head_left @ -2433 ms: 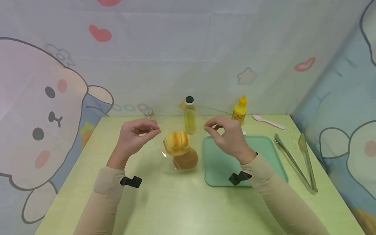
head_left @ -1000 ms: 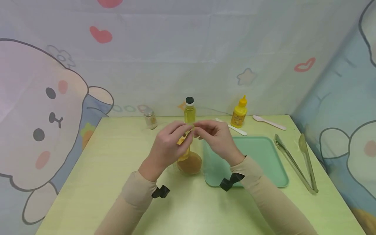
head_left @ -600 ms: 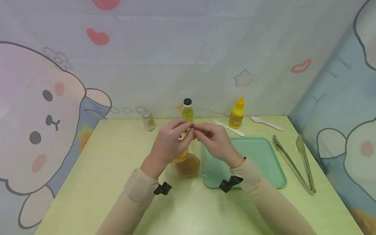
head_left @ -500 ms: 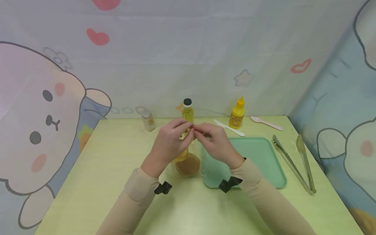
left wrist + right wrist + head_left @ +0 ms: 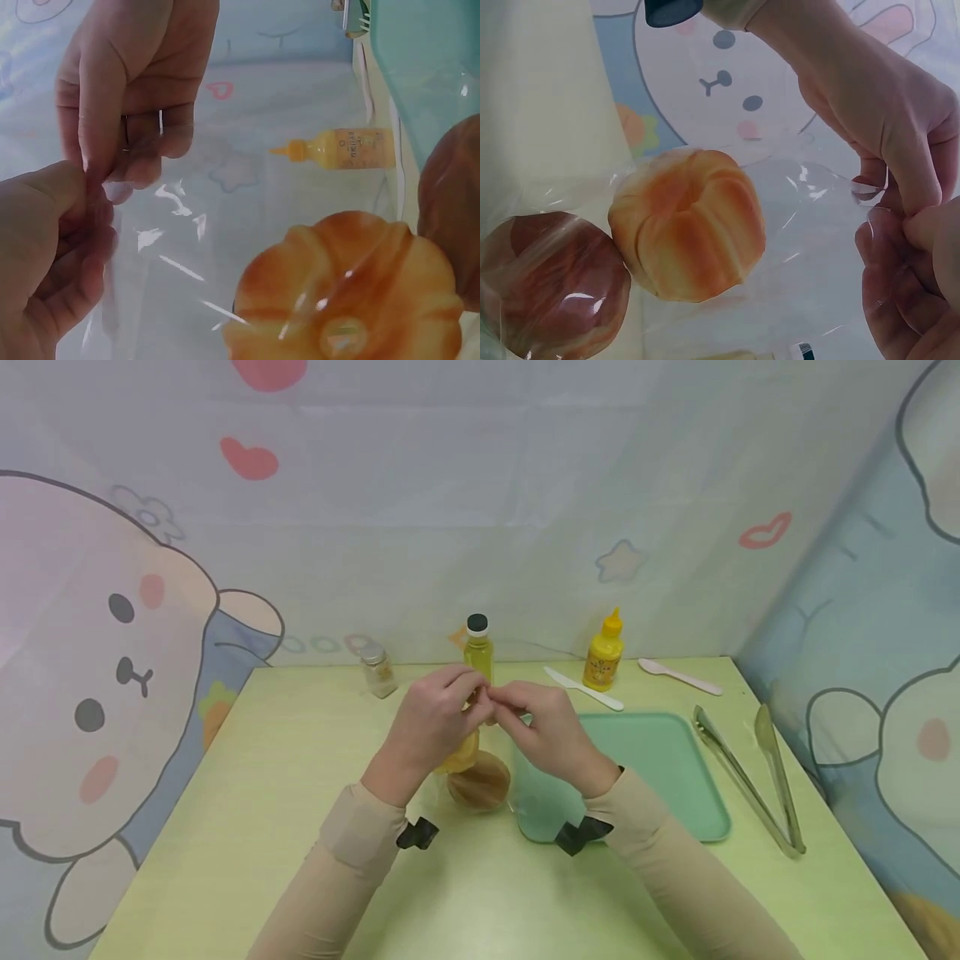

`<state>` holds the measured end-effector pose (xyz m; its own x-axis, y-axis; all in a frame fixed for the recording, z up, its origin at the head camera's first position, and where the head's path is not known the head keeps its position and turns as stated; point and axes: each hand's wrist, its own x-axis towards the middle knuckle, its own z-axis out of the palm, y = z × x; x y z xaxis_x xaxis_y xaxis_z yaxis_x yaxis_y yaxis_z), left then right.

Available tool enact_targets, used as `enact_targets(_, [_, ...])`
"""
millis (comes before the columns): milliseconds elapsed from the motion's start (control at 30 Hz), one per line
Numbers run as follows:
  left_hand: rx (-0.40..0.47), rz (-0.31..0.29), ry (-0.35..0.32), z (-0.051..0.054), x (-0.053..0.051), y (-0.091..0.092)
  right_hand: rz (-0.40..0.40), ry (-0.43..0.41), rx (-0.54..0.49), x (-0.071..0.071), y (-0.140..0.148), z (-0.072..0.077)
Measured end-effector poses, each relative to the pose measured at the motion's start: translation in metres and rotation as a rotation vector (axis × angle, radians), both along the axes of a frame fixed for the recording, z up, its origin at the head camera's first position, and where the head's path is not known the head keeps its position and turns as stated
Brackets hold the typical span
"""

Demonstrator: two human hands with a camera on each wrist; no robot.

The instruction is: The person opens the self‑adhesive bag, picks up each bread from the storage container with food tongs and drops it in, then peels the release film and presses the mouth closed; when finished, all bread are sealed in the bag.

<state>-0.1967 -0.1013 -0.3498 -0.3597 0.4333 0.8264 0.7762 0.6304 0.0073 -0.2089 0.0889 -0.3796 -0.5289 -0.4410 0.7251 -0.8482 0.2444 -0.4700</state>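
So the pale green counter has a flat, smooth mint tray right of its middle, with rounded corners. Just left of that, around mid-counter, is the clear bag, thin, shiny, crinkly film; can't tell if its bottom touches down. The left hand and right hand are both curled in, thumbs and fingers pinching the bag's top edge, fingertips meeting. I'd guess the step is working that edge, and the next move probably calls for a firm pinch from both, since film that slick slips easily. Inside, touching each other, are a golden bun, round and deeply grooved, and a brown bun, smoother, glossy under the plastic
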Motion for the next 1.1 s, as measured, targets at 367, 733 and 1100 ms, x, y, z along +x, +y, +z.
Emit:
enact_targets(367, [0.140, -0.044, -0.044, -0.004, -0.006, -0.004, -0.008, -0.044, -0.040, 0.001, -0.003, 0.001])
enact_targets(733, [0.615, -0.073, -0.513, 0.004, -0.011, -0.027, -0.046, -0.212, -0.138, 0.000, 0.004, -0.001])
enact_targets(1100, [0.734, -0.431, -0.818, 0.000, -0.005, -0.036, -0.067, -0.299, -0.157, -0.003, 0.008, -0.001])
